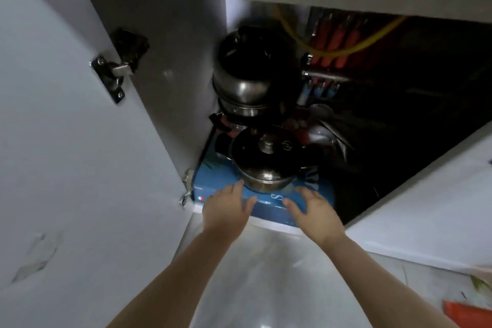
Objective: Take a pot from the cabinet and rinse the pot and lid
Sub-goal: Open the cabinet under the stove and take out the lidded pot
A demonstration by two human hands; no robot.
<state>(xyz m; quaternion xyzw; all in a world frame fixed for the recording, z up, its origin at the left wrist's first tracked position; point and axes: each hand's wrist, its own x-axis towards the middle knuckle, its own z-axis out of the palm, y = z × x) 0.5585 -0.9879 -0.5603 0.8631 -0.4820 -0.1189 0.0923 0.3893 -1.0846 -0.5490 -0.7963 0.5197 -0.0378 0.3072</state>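
where 1 pot [266,176] sits lidded, 2 hands [229,210] flank it.

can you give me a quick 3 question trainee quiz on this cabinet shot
1. True or false: the lid is already off the pot.
2. What does the pot stand on? A) blue box B) bare shelf C) floor tile
3. Fill in: the left hand and right hand are both ____ and hold nothing.

Key: 1 false, the lid sits on the pot. 2 A, the blue box. 3 open, one each side of the pot; contact with it is unclear.
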